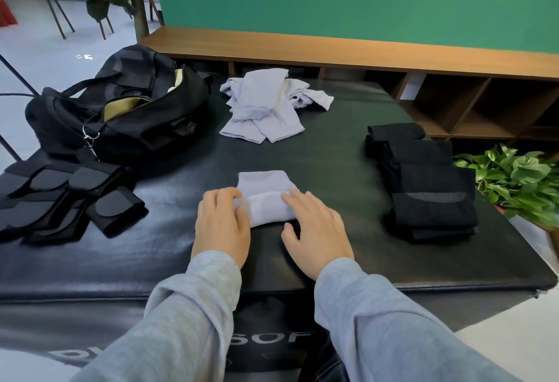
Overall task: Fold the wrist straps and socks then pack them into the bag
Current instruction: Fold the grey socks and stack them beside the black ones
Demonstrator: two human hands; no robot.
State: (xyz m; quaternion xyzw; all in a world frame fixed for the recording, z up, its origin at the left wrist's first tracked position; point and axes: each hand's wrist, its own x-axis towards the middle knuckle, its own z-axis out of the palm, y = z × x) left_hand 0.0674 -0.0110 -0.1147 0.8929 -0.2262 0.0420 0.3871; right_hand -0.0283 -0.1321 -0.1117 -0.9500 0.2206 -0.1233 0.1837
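Black padded mat (317,152), centre front: pale folded sock (266,197), left hand (222,224) pinching its left edge, right hand (314,224) flat on its right side; open bag (121,109) far left; wrist straps (69,197) before it; loose socks (266,103) behind.

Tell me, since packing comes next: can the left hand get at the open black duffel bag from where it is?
Probably yes. The open black duffel bag sits at the far left of the black padded mat, its mouth open, and only folded black wrist straps lie nearby. The left hand now pinches the folded lilac sock.
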